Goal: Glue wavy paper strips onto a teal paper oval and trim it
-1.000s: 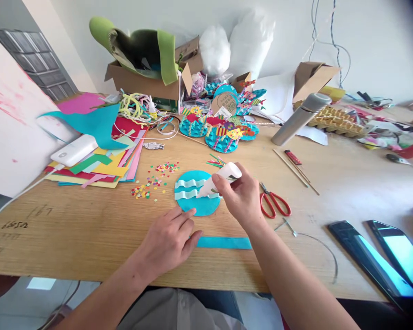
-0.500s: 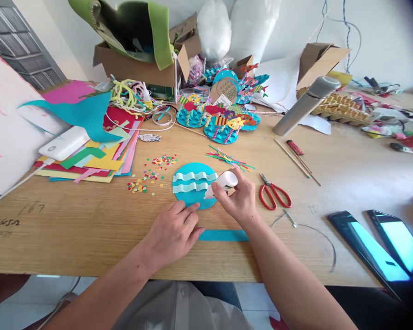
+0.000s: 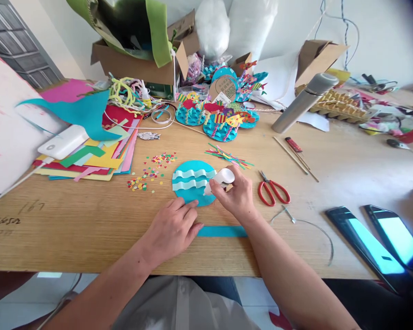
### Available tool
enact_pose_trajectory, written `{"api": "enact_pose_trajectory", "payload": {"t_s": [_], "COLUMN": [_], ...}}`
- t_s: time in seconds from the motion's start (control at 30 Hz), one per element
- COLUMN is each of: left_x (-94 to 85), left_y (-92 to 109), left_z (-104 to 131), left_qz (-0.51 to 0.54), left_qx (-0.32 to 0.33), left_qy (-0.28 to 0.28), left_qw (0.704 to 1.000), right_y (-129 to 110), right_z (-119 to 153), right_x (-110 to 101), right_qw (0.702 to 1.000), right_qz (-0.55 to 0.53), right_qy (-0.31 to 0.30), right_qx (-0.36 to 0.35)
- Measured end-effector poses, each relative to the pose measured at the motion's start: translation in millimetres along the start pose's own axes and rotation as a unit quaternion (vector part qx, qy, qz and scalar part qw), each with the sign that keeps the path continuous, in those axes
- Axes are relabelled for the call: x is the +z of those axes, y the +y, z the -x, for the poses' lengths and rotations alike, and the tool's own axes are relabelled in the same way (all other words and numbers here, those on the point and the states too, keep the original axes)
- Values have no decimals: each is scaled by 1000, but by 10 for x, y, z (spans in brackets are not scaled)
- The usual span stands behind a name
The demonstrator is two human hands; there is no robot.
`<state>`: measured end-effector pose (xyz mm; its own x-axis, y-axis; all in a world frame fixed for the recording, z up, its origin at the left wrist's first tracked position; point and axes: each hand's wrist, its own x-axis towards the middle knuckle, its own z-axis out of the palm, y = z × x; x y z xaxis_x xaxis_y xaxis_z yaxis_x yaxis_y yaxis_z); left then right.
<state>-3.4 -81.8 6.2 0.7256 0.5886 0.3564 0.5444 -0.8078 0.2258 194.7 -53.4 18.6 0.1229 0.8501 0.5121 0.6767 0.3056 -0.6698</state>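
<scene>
One blue disc (image 3: 192, 194) lies touching the loosely spread left hand (image 3: 172, 225), beneath a white bottle (image 3: 225, 176) the right hand (image 3: 239, 193) pinches.

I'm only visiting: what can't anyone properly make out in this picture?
All in the head view:
White bottle: partly hidden by the right fingers; its markings too small.
Blue strip: left end hidden by the left fingers, right end by the right forearm.
Green piece: top cut off by the picture's upper edge.
</scene>
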Motion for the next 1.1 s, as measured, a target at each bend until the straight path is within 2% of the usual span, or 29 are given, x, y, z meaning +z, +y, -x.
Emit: {"api": "enact_pose_trajectory", "payload": {"t_s": [0.43, 0.73, 0.9, 1.0, 1.1], "left_x": [15, 22, -12, -30, -22], "left_y": [-9, -6, 16, 36, 51], "left_z": [-1, 2, 31, 72, 105], "left_qz": [17, 8, -2, -15, -42], "left_qx": [-12, 3, 2, -20, -40], "left_qy": [-5, 12, 40, 75, 77], "left_qw": [1000, 1000, 999, 997, 995], "right_y": [21, -20, -107, -179, -243], "right_z": [17, -26, 2, 16, 9], "right_x": [-12, -73, -17, 57, 128], "right_qw": [1000, 999, 996, 994, 993], "right_qz": [-9, -20, -85, -104, -105], "right_qy": [0, 30, -7, -41, -61], "right_qx": [-8, -13, 8, 6, 5]}}
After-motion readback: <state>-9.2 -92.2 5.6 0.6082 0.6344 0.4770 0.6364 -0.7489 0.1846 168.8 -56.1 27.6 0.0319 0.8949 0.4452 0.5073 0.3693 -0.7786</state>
